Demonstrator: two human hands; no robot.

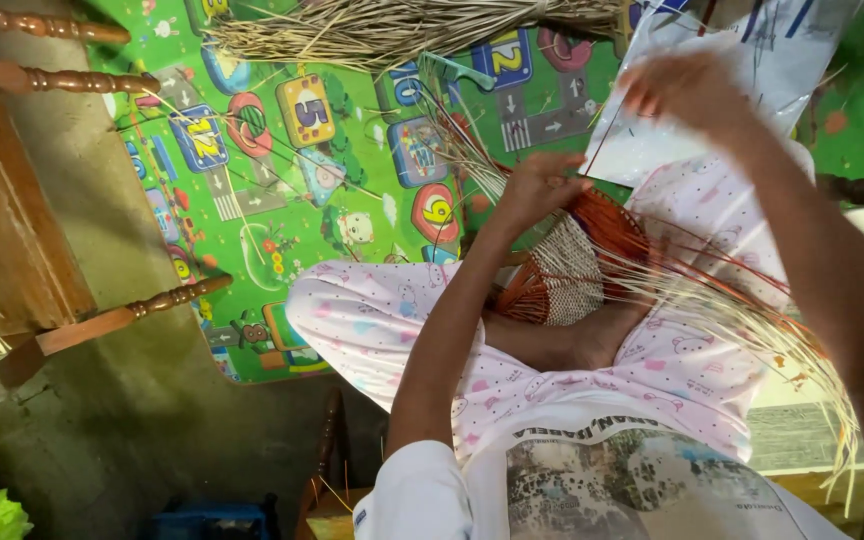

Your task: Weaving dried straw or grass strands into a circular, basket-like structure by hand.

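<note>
While the left hand (537, 190) pinches the half-woven orange-and-cream basket (567, 270) steady on the lap, the blurred right hand (687, 90) lifts, closed on a thin reed strand (607, 130), drawing it taut.

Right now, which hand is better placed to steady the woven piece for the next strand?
Left, I'd say. The left hand rests on the half-woven basket in the lap, while the right hand is raised clear of it, blurred.
</note>
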